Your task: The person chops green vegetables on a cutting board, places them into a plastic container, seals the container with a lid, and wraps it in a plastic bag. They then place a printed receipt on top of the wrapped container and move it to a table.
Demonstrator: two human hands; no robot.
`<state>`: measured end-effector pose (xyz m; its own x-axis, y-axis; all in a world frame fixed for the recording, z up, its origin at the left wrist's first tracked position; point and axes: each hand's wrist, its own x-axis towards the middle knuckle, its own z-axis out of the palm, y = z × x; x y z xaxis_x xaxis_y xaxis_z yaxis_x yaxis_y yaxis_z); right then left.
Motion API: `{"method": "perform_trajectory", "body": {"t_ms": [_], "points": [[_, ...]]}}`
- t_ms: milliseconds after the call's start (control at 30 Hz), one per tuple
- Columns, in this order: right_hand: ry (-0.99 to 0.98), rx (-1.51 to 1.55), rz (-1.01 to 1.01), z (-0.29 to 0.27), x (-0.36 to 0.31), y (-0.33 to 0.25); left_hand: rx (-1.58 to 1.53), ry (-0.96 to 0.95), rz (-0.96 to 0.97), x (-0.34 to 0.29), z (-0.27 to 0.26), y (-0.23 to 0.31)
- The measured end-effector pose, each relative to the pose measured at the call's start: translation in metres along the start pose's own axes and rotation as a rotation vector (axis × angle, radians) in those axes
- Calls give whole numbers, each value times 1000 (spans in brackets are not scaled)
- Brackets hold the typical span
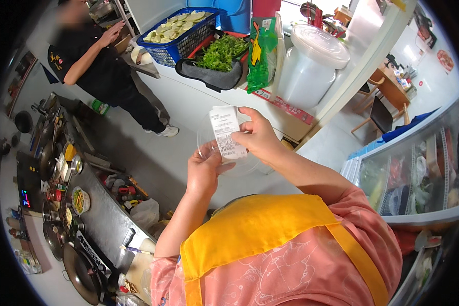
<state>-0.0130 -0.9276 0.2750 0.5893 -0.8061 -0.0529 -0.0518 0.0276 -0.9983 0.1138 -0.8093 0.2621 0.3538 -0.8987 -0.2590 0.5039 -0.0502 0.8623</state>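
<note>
In front of my chest I hold a printed paper receipt together with a clear round plastic container behind it. My left hand grips the container's near left edge, its fingers curled around it under the receipt. With thumb and fingers, my right hand pinches the right side of the receipt. The paper hangs upright and slightly bent at its top. Much of the container is hidden behind the receipt and my hands, so I cannot tell whether it is a bowl or a lid.
Ahead stand a blue basket of pale slices, a dark tray of leafy greens, a green bag and a white lidded tub. A person in black stands far left. A steel counter with pans lies left, a glass-topped chest fridge right.
</note>
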Motion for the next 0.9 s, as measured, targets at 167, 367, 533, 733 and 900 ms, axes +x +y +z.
{"method": "perform_trajectory", "body": {"t_ms": [167, 367, 533, 733, 900], "points": [[-70, -253, -137, 4, -4, 3, -9, 63, 78, -16, -2, -11], [-42, -473, -352, 16, -13, 12, -74, 112, 129, -29, -6, -21], [-28, -618, -424, 20, -20, 11, -127, 124, 166, -33, -9, -27], [-60, -670, -407, 30, -21, 12, -207, 149, 184, -37, -21, -33], [-44, -784, -667, 56, -11, 20, -223, 325, 180, -44, -37, -32]]}}
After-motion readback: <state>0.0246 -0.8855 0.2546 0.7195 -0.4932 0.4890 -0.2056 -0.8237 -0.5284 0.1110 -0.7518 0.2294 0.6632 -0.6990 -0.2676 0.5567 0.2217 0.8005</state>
